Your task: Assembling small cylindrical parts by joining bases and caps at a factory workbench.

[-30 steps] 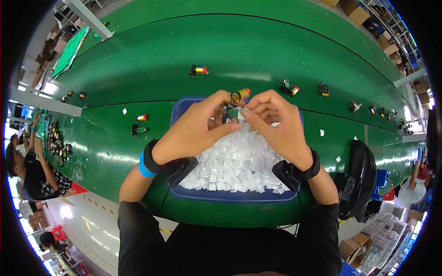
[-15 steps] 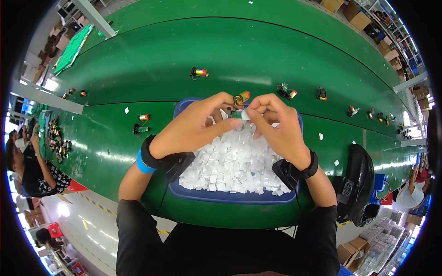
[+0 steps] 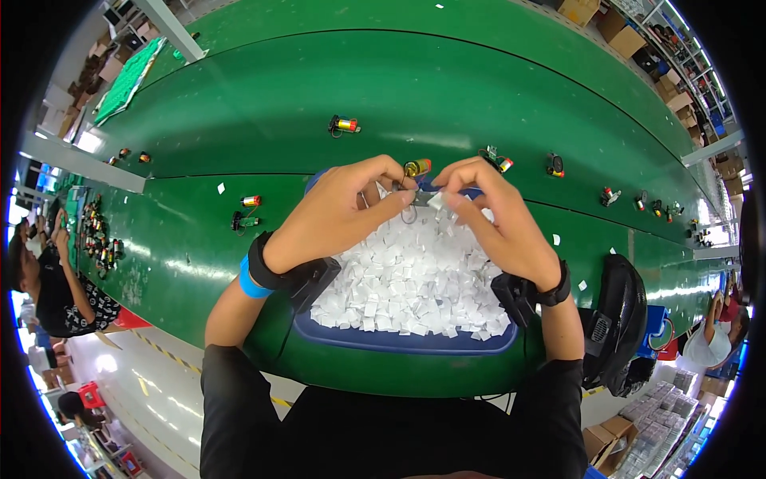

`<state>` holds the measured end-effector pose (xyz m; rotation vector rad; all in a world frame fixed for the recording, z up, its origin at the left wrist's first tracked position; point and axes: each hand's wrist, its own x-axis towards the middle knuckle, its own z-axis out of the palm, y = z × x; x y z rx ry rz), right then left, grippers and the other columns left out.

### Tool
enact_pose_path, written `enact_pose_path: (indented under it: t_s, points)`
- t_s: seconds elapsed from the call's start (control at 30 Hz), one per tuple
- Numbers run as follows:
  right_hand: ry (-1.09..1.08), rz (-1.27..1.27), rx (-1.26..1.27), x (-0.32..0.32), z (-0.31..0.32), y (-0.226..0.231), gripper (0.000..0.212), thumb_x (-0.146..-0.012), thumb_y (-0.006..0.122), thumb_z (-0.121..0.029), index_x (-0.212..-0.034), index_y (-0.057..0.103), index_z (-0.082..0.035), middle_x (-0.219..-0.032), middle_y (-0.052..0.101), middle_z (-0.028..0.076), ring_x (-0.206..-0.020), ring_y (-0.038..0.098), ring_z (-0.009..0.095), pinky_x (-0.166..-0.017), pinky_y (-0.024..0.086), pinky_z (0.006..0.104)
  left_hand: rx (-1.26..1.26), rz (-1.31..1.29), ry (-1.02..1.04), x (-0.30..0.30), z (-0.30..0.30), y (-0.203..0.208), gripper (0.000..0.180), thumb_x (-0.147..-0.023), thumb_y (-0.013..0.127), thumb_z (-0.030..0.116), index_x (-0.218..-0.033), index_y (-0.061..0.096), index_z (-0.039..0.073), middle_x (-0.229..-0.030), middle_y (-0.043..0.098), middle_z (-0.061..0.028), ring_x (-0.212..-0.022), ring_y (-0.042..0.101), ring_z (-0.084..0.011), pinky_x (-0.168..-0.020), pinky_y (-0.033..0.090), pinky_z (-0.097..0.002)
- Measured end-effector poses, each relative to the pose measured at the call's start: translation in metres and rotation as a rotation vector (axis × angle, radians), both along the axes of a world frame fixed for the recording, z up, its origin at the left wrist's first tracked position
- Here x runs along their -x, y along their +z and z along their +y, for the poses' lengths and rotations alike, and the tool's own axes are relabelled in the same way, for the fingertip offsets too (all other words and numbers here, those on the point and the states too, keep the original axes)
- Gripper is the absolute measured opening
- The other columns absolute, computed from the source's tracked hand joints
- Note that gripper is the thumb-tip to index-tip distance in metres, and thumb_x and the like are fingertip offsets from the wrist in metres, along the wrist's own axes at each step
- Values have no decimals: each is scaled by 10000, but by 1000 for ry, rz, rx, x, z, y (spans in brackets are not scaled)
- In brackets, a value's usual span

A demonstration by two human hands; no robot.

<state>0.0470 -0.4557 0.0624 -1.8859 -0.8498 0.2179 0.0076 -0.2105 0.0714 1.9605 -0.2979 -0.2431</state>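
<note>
My left hand point(image 3: 339, 207) pinches a small electronic assembly: a yellow and red cylinder point(image 3: 416, 168), possibly a battery, with thin wires and a small board mostly hidden by the fingers. Just to its right, a small white square piece point(image 3: 436, 201) is between the thumb and fingers of my right hand point(image 3: 499, 211). The two hands are close together over the far part of a blue tray point(image 3: 407, 343). Heaped inside the tray are many loose white squares point(image 3: 399, 287).
Similar assemblies lie along the green table point(image 3: 263, 88), one near the left hand point(image 3: 249, 202) and another farther back point(image 3: 343, 125). At right rests a black bag point(image 3: 622, 319). Left, a person point(image 3: 60, 279) sits by a cluster of assemblies point(image 3: 100, 239).
My right hand has moved slightly right with the white square, away from the assembly. My left thumb now covers more of the board.
</note>
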Motion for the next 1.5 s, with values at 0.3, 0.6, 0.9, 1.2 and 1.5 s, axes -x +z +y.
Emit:
enact_pose_path:
  t_s: [0.3, 0.6, 0.9, 1.2, 1.5]
  points:
    - [-92, -179, 15, -2, 4, 1, 186, -936, 669, -49, -1111, 619, -13, -1094, 664, 114, -913, 660, 212, -745, 546, 334, 22, 11, -14, 2, -6, -8, 131, -1011, 601, 141, -1064, 594, 21, -805, 626, -7, -582, 536, -46, -499, 423, -222]
    - [-154, -336, 44, 4, 12, -11, 246, -799, 813, -44, -1006, 682, -22, -913, 678, 86, -820, 651, 224, -716, 539, 303, -266, -320, 45, 14, -25, -16, 172, -944, 603, 150, -1026, 559, 5, -740, 648, -136, -537, 588, -296, -550, 448, -376]
    - [-24, -410, -81, 3, 11, -2, 274, -719, 847, -14, -935, 685, -60, -898, 690, 63, -857, 627, 244, -775, 503, 341, 504, 99, -32, -2, -11, -39, 174, -983, 540, 166, -1049, 580, 10, -1014, 699, -120, -841, 653, -208, -751, 512, -354]
    - [4, -483, -95, 2, 12, -9, 292, -714, 852, -39, -957, 695, -78, -952, 708, 59, -915, 610, 285, -796, 489, 371, 560, 356, 104, 0, -14, -11, 289, -1076, 490, 281, -1087, 590, 10, -1069, 655, -75, -932, 584, -126, -827, 478, -308]
    - [53, -707, 34, 6, 11, -9, 343, -700, 844, -55, -1002, 683, -47, -1022, 695, 75, -917, 613, 305, -767, 521, 394, 547, 276, 129, 3, -19, -18, 320, -1084, 504, 322, -1097, 592, 15, -1021, 668, -60, -883, 631, -125, -736, 518, -280]
